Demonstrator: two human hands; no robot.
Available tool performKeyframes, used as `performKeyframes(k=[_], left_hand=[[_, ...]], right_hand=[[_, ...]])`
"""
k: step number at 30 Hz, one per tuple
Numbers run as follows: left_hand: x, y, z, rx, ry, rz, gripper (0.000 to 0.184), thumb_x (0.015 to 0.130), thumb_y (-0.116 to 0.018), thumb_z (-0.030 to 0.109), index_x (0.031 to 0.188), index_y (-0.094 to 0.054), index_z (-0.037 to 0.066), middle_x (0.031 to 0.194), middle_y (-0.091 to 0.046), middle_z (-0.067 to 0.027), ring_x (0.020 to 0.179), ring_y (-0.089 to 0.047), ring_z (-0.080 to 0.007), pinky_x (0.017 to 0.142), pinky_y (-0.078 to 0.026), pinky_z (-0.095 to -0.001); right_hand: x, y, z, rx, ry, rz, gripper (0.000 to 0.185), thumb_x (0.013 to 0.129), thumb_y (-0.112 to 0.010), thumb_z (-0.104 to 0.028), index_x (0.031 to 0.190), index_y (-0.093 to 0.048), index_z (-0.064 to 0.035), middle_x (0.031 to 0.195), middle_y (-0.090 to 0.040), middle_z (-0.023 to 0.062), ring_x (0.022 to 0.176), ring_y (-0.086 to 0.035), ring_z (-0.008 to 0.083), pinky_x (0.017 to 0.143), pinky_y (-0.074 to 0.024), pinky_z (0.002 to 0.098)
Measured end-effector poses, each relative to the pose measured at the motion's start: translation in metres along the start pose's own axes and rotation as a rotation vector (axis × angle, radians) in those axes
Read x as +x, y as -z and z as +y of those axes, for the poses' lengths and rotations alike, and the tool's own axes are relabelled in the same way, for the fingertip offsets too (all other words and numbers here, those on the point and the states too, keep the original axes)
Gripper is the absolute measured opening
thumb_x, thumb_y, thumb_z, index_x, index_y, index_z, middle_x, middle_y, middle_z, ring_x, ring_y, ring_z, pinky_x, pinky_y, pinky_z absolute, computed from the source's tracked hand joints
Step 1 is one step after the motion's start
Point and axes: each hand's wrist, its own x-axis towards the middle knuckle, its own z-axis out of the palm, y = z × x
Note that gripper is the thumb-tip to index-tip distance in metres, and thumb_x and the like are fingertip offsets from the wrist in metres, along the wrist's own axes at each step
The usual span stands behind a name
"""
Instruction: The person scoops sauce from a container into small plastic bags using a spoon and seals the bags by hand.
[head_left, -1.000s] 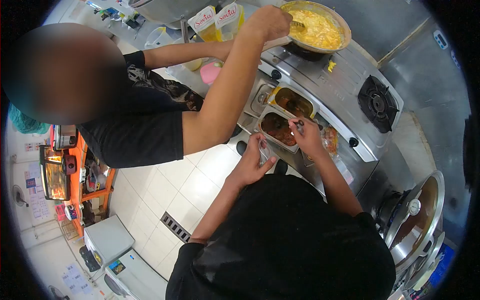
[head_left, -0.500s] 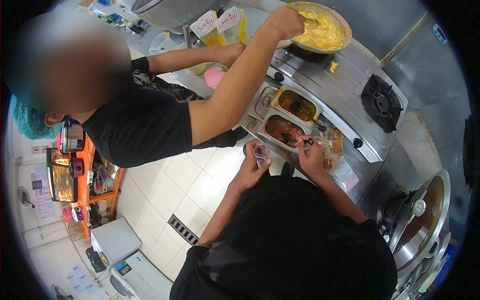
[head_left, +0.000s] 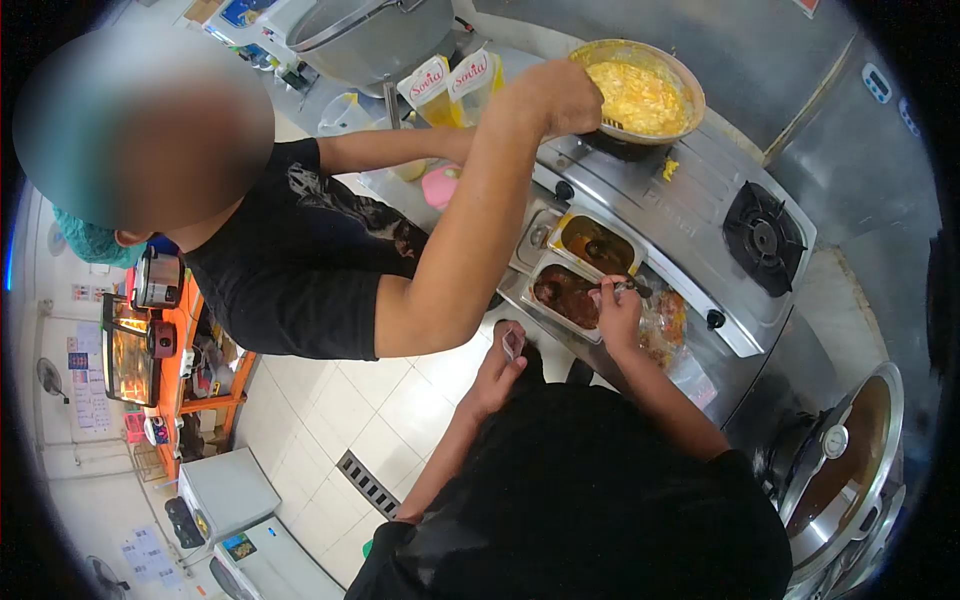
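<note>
My left hand (head_left: 494, 372) is closed around a small clear plastic bag (head_left: 513, 345), its mouth facing up, just off the counter edge. My right hand (head_left: 620, 318) grips the dark handle of a ladle (head_left: 549, 289), whose bowl sits in the red-brown sauce of the nearer metal pan (head_left: 585, 331). Beside it stands a second metal pan (head_left: 598, 243) of orange-brown sauce with another dark utensil in it. Filled clear plastic bags (head_left: 664, 330) lie on the counter to the right of my right hand.
A co-worker's arm (head_left: 470, 220) reaches across to a frying pan (head_left: 690, 95) of yellow egg on the gas stove (head_left: 690, 210). To the right stands a large pot (head_left: 888, 420) of brown liquid. Sovia pouches (head_left: 428, 90) and a big grey pot (head_left: 380, 45) are at the back.
My right hand has shifted slightly with the ladle, whose bowl now shows at the sauce's left side. My left hand still holds the bag, slightly lower. The co-worker's arm moved down-left.
</note>
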Motion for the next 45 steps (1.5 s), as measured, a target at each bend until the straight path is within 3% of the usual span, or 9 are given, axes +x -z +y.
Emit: performKeyframes(k=[6, 15, 21, 29, 31, 34, 36, 41, 45], left_hand=[[-0.004, -0.005, 0.0, -0.103, 0.016, -0.026, 0.049, 0.089, -0.055, 0.028, 0.127, -0.037, 0.003, 0.108, -0.042, -0.0108, 0.101, -0.044, -0.0241, 0.095, -0.035, -0.0352], [-0.006, -0.005, 0.01, -0.068, 0.06, -0.062, 0.047, 0.092, -0.056, 0.021, 0.132, -0.036, 0.006, 0.112, -0.044, -0.0115, 0.107, -0.044, -0.0232, 0.099, -0.035, -0.0362], [-0.002, -0.011, 0.01, -0.101, 0.128, -0.005, 0.044, 0.098, -0.06, 0.025, 0.13, -0.037, 0.005, 0.115, -0.044, -0.0119, 0.11, -0.044, -0.0224, 0.098, -0.037, -0.0339], [0.003, -0.014, 0.014, 0.25, -0.036, 0.1, 0.05, 0.093, -0.067, 0.022, 0.13, -0.039, 0.002, 0.113, -0.047, -0.0132, 0.109, -0.047, -0.0253, 0.097, -0.039, -0.0376], [0.01, -0.012, 0.041, 0.37, -0.061, 0.09, 0.054, 0.091, -0.069, 0.024, 0.13, -0.041, 0.0, 0.115, -0.048, -0.0168, 0.11, -0.047, -0.0298, 0.097, -0.04, -0.0407], [0.012, -0.012, 0.044, 0.595, -0.192, 0.061, 0.06, 0.087, -0.073, 0.028, 0.13, -0.044, -0.002, 0.118, -0.05, -0.023, 0.11, -0.048, -0.0374, 0.098, -0.04, -0.0463], [0.015, -0.017, 0.042, 0.708, -0.319, 0.05, 0.063, 0.084, -0.075, 0.031, 0.129, -0.046, -0.003, 0.121, -0.051, -0.0263, 0.11, -0.048, -0.0425, 0.097, -0.039, -0.0511], [0.02, -0.031, 0.057, 0.75, -0.37, -0.089, 0.072, 0.077, -0.078, 0.028, 0.133, -0.044, -0.002, 0.122, -0.051, -0.0222, 0.114, -0.048, -0.0427, 0.098, -0.038, -0.052], [0.024, -0.035, 0.065, 0.829, -0.434, -0.168, 0.076, 0.075, -0.078, 0.028, 0.135, -0.042, -0.001, 0.122, -0.05, -0.0198, 0.112, -0.049, -0.0398, 0.096, -0.039, -0.0489]], right_hand=[[-0.017, 0.012, -0.013, -0.355, 0.545, -0.335, 0.016, 0.099, -0.058, -0.017, 0.104, -0.064, -0.003, 0.101, -0.069, 0.0171, 0.088, -0.068, 0.0387, 0.073, -0.0543, 0.0413], [-0.007, 0.0, 0.015, 0.164, 0.039, -0.146, 0.017, 0.101, -0.056, -0.014, 0.102, -0.064, -0.0003, 0.084, -0.071, 0.0125, 0.076, -0.07, 0.0194, 0.07, -0.0549, 0.0334], [-0.007, 0.002, 0.007, -0.199, 0.556, -0.325, 0.02, 0.102, -0.055, -0.017, 0.1, -0.063, 0.0009, 0.084, -0.071, 0.0127, 0.076, -0.071, 0.0211, 0.073, -0.0545, 0.0333], [-0.009, 0.014, -0.007, 0.154, -0.03, -0.277, 0.023, 0.096, -0.065, -0.019, 0.111, -0.063, -0.0013, 0.092, -0.072, 0.018, 0.083, -0.072, 0.0262, 0.071, -0.0526, 0.037], [-0.032, 0.057, -0.075, -0.561, 0.303, -0.379, 0.022, 0.091, -0.068, -0.018, 0.101, -0.069, 0.0019, 0.087, -0.072, 0.0182, 0.085, -0.071, 0.0275, 0.08, -0.0532, 0.0372], [-0.052, 0.084, -0.102, -0.75, 0.087, -0.562, 0.022, 0.088, -0.071, -0.019, 0.097, -0.073, 0.0007, 0.091, -0.073, 0.0178, 0.089, -0.071, 0.0217, 0.081, -0.0529, 0.0345], [-0.059, 0.076, -0.111, -0.236, 0.1, -0.613, 0.024, 0.087, -0.073, -0.021, 0.099, -0.074, -0.0005, 0.093, -0.072, 0.0176, 0.088, -0.071, 0.0229, 0.08, -0.0525, 0.0345], [-0.064, 0.056, -0.072, -0.057, 0.079, -0.753, 0.019, 0.092, -0.069, -0.017, 0.101, -0.073, 0.0001, 0.092, -0.073, 0.0077, 0.079, -0.065, 0.0152, 0.071, -0.0502, 0.0319], [-0.057, 0.064, -0.076, 0.135, -0.463, -0.777, 0.018, 0.093, -0.069, -0.014, 0.101, -0.072, 0.0015, 0.085, -0.067, 0.0011, 0.076, -0.06, 0.009, 0.066, -0.048, 0.0257]])
